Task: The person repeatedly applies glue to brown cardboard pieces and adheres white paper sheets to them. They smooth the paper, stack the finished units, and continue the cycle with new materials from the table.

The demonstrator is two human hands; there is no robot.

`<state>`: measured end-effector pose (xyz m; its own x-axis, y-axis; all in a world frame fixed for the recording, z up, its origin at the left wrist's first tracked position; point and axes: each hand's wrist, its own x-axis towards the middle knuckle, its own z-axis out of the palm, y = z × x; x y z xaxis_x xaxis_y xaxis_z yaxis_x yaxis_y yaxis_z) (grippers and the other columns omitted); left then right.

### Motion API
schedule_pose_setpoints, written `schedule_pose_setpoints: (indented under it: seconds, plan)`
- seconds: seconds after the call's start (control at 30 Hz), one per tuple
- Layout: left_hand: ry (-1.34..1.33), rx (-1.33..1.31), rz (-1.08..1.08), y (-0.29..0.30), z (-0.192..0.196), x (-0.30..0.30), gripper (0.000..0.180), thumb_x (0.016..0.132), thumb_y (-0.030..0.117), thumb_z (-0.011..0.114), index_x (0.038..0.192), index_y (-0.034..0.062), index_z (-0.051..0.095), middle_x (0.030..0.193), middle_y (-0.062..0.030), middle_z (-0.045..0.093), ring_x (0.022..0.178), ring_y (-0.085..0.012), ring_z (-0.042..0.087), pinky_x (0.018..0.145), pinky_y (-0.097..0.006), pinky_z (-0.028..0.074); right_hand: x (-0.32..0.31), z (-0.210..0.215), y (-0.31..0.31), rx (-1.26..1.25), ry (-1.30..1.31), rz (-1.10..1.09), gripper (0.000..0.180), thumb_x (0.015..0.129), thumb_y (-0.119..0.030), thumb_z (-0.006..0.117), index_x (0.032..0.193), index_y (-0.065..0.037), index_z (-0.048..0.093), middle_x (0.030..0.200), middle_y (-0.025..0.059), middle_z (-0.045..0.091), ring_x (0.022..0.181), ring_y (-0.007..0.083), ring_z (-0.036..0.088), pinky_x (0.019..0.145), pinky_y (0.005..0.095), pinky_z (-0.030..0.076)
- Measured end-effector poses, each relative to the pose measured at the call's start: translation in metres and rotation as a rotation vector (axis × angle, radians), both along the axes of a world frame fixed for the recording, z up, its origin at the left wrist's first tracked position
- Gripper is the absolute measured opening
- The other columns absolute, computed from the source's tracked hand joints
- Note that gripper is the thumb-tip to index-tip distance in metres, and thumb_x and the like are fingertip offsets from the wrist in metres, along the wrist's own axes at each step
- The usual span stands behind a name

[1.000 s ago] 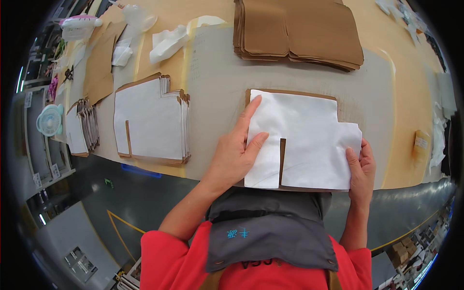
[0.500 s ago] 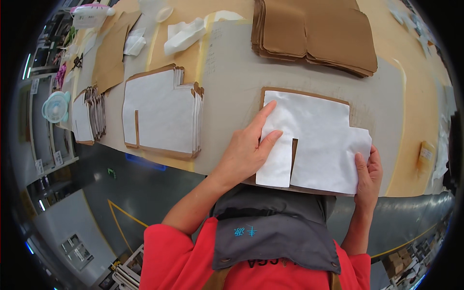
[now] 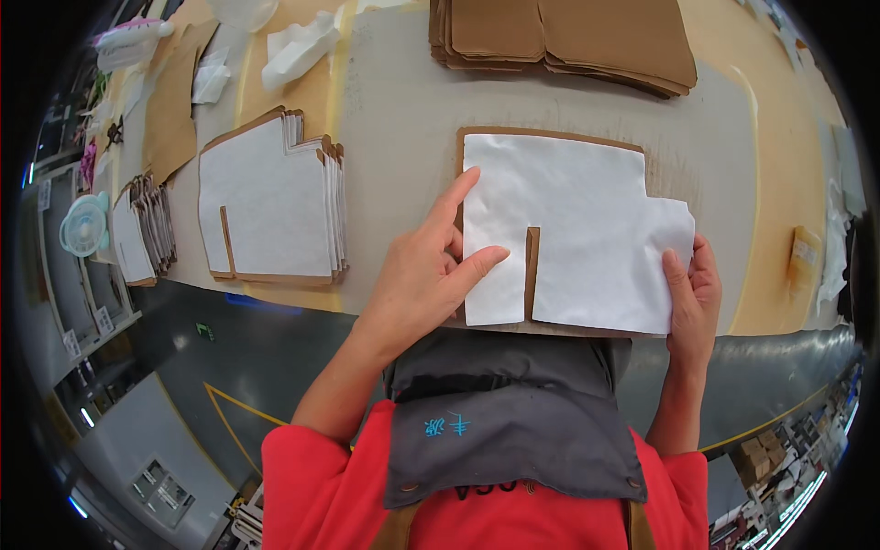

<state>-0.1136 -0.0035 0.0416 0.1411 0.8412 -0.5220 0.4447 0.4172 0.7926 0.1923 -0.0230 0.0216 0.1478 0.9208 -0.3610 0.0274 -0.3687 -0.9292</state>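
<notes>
A white sheet (image 3: 587, 229) with a cut-out corner and a narrow slot lies over a brown leather-like piece (image 3: 550, 136), whose edge shows along the top, at the left and through the slot. My left hand (image 3: 422, 261) is at the sheet's left edge, thumb and forefinger spread apart and their tips resting on it. At the far right edge, my right hand (image 3: 693, 293) pinches the sheet, thumb on top and fingers underneath. Whether it also grips the brown layer is hidden.
Left of the work is a stack of similar white-faced brown pieces (image 3: 266, 206), with another stack (image 3: 142, 229) beyond it. Plain brown pieces (image 3: 587, 37) are piled at the back. Crumpled white paper (image 3: 301, 48) and a small light-blue fan (image 3: 84, 225) are farther left.
My left thumb and forefinger have shifted toward the sheet's left edge. The right hand keeps its grip. The whole view has shifted, so the table appears higher.
</notes>
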Motion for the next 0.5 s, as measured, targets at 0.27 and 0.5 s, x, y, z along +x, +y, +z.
schedule_pose_setpoints:
  seconds: [0.27, 0.5]
  plan:
    - [0.085, 0.029, -0.001, -0.0029, 0.0054, -0.0018, 0.074, 0.092, 0.019, 0.073, 0.157, 0.0134, 0.037, 0.070, -0.0040, 0.057, 0.057, -0.0125, 0.057, 0.055, -0.029, 0.048, -0.0011, -0.0013, 0.0000, 0.003, 0.013, 0.000, 0.035, 0.102, -0.012, 0.062, 0.131, 0.004, 0.054, 0.116, 0.0071, 0.067, 0.102, 0.0084, 0.062, 0.088, 0.0237, 0.050]
    - [0.165, 0.101, -0.040, -0.0046, 0.0068, 0.0017, 0.073, 0.092, 0.017, 0.073, 0.155, 0.0110, 0.038, 0.068, -0.0067, 0.056, 0.058, -0.0181, 0.056, 0.060, -0.033, 0.048, -0.0027, -0.0023, 0.0000, 0.003, -0.005, -0.005, 0.037, 0.102, -0.013, 0.063, 0.132, 0.005, 0.053, 0.117, 0.0083, 0.067, 0.104, 0.0093, 0.063, 0.090, 0.0243, 0.050]
